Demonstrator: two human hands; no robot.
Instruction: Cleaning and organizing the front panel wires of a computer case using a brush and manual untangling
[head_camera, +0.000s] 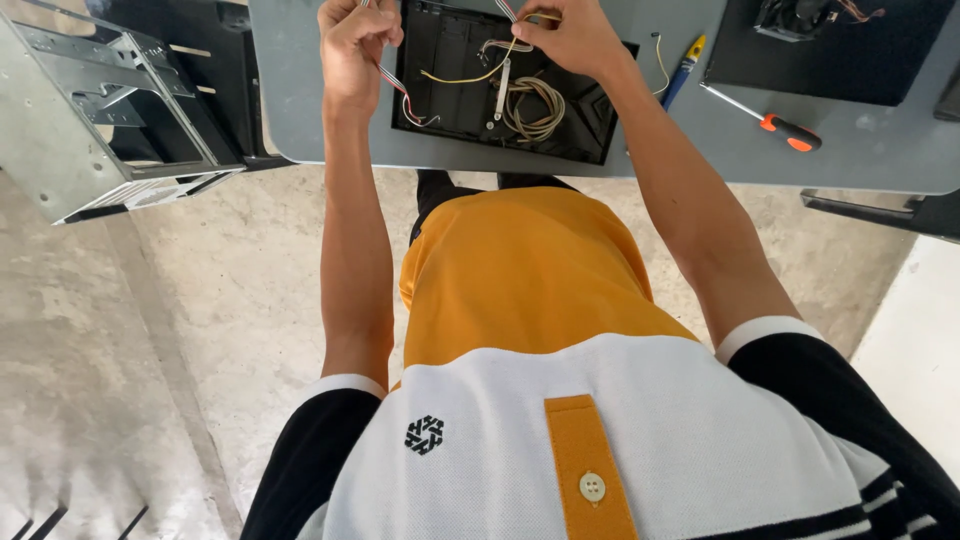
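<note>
A black plastic panel (455, 75) lies on the grey table (320, 130) at the top of the head view, with a beige coiled cable (533, 108) and a yellow wire (470, 77) inside it. My left hand (355, 45) is closed around a thin bundle of red and white wires (398, 88) that runs down into the panel's left side. My right hand (568, 35) pinches thin wires above the panel's upper middle. Both hands hover over the panel, with the fingertips partly cut off by the top edge of the frame.
A screwdriver with an orange and black handle (785, 130) and a blue and yellow tool (683, 68) lie right of the panel. A second black part (830, 55) sits at top right. An open metal computer case (110, 110) stands left of the table. Concrete floor lies below.
</note>
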